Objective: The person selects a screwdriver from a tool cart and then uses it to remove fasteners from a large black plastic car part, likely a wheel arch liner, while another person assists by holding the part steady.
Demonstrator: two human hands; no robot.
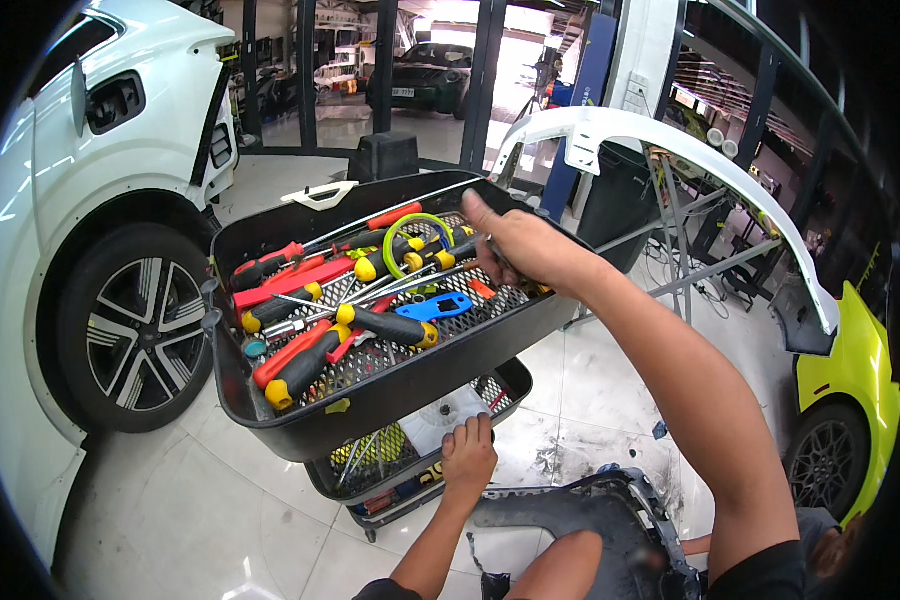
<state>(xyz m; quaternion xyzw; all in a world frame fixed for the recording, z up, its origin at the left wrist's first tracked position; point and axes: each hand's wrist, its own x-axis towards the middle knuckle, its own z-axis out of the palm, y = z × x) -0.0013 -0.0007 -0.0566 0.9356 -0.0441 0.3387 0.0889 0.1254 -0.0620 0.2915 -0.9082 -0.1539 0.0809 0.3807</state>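
Observation:
My right hand (530, 248) is over the right end of a black tool tray (390, 395), thumb raised and fingers curled. Something dark and thin shows at its fingers, too hidden to name. In the tray's mesh bottom lie several yellow-and-black screwdrivers (395, 328), red-handled tools (295, 352), a blue plastic tool (435, 307) and a yellow-green ring (390, 250). Below, my left hand (468, 458) curls its fingers over the rim of a lower tray (515, 405), by a white flat piece (440, 420).
A white car (120, 190) stands at the left. On the right, a white curved trim (710, 155) rests on a metal stand (675, 235), beyond which is a yellow-green car (850, 385). A dark car part (590, 520) lies low by my leg. Another person (825, 545) is at the lower right.

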